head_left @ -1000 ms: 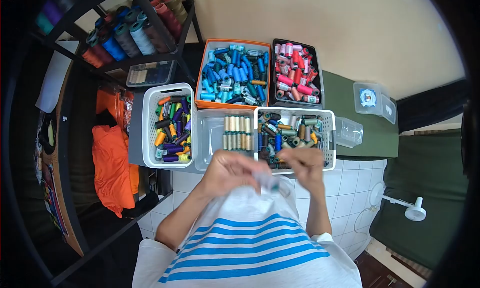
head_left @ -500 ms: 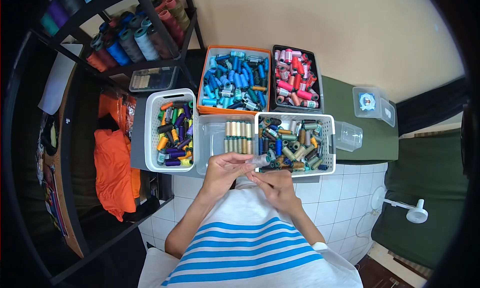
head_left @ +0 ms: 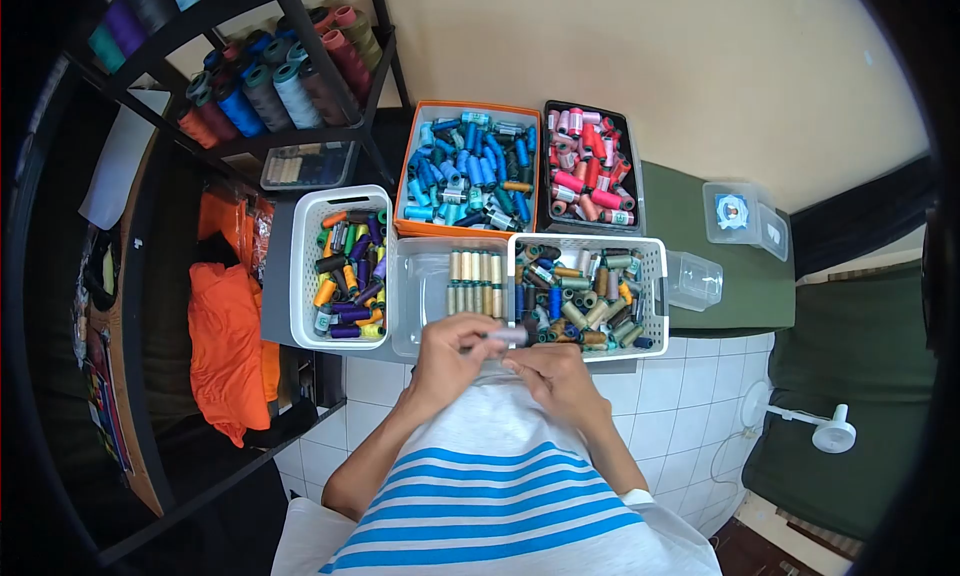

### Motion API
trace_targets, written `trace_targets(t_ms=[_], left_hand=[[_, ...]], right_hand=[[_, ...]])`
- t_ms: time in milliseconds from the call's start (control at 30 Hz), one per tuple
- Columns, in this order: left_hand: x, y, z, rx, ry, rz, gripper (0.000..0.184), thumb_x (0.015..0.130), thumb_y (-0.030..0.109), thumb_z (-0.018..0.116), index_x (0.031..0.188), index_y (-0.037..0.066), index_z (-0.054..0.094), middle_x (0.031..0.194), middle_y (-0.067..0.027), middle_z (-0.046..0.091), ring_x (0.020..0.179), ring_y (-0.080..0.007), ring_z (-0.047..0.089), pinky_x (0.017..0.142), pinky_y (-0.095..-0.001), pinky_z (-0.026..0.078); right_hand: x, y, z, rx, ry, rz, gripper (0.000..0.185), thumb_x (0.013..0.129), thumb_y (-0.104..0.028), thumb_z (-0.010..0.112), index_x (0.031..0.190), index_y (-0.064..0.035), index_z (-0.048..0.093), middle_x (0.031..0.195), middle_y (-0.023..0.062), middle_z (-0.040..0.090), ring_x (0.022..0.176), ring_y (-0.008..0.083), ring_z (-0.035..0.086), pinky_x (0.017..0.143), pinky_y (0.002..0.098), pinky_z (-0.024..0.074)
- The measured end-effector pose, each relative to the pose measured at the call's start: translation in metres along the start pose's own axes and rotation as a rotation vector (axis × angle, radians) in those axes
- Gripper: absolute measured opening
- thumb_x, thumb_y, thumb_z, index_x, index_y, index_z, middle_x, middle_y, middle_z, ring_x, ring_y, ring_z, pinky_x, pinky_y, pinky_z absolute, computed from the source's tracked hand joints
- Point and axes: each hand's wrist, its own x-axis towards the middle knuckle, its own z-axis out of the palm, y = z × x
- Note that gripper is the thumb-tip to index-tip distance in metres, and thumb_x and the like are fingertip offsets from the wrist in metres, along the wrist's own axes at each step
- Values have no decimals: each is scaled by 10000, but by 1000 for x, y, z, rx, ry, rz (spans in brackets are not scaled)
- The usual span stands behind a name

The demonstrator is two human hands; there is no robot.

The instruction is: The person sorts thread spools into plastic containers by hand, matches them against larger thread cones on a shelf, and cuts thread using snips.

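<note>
My left hand (head_left: pixel 452 358) is closed around a pale greyish thread spool (head_left: pixel 508 336), blurred by motion, with a dark end pointing right. Close beside it, my right hand (head_left: pixel 563 378) has its fingers pinched together near the spool; whatever they grip is too small to make out. Both hands are in front of my striped shirt, at the near edge of a clear plastic box (head_left: pixel 422 286). Rows of cream and beige spools (head_left: pixel 475 268) stand in that box's right part. To the right, a white basket (head_left: pixel 662 276) holds mixed brown, olive, grey and blue spools.
Another white basket (head_left: pixel 300 296) of purple, yellow and orange spools stands left. Behind are an orange box (head_left: pixel 402 191) of blue spools and a black box (head_left: pixel 638 201) of pink and red ones. A black rack (head_left: pixel 350 126) with large cones rises at the left.
The spool in my left hand has turned, its dark end now showing at the right, and sits slightly lower. My right hand stays pinched beside it. The view has shifted slightly.
</note>
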Motion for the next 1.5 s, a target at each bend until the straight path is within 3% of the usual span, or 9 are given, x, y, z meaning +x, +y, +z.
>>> trace_targets(t_ms=[233,367,533,633,767,833,1000,1200,1500], left_hand=[[7,20,-6,-253,-186,-149,226,911,-107,713,1134,-78,736,971,-160,755,839,-178,743,771,-276,612],[4,-2,-7,-87,-127,-143,233,928,-95,704,1159,-78,728,970,-164,759,836,-189,753,777,-290,615],[-2,19,-8,-185,-364,-148,234,909,-97,724,1143,-88,729,993,-184,765,859,-202,763,789,-295,624],[9,1,-11,-218,-27,-54,219,893,-97,742,1111,-85,745,1027,-188,764,874,-210,766,796,-301,629],[-14,6,-15,16,-201,-111,251,879,-111,745,1128,-84,738,1095,-188,758,903,-227,767,826,-343,640],[-19,7,-18,-289,-368,-247,267,870,-126,743,1133,-80,737,1091,-193,758,900,-234,770,819,-350,645],[-13,-30,-30,-595,53,-350,267,996,36,685,1248,-53,663,1029,-160,751,939,-217,740,877,-300,609],[-5,-41,-40,-401,39,-384,261,978,7,701,1229,-55,671,1014,-149,748,876,-182,739,766,-279,602],[6,-41,-32,8,175,-342,339,893,-10,772,1219,-31,679,1038,-163,744,801,-213,739,714,-315,594]], right_hand=[[-5,13,-7,157,-40,211,108,888,-37,771,981,13,792,818,127,772,643,192,696,601,313,529],[-1,3,-13,47,-51,-79,142,914,-64,756,1031,12,782,848,153,770,670,241,711,633,314,544],[3,21,-18,258,20,230,113,933,-64,731,995,16,782,861,164,771,709,257,727,658,328,550],[-4,5,2,41,-85,84,79,906,-32,751,934,32,787,859,146,776,698,229,723,665,309,554],[2,-13,-21,106,30,60,107,896,-57,771,947,36,782,796,155,761,631,219,704,584,308,528],[3,0,-18,132,61,105,103,897,-50,769,952,36,784,762,142,754,589,196,678,545,306,500],[-5,14,5,79,-119,288,123,905,-47,773,1017,-6,798,748,93,726,621,118,597,565,271,451],[35,-2,-2,292,-32,289,374,896,15,770,1263,35,702,1001,116,719,709,87,634,624,216,554],[76,14,-6,-68,-279,181,217,897,-42,777,1083,64,743,958,169,750,717,208,740,637,302,584]])
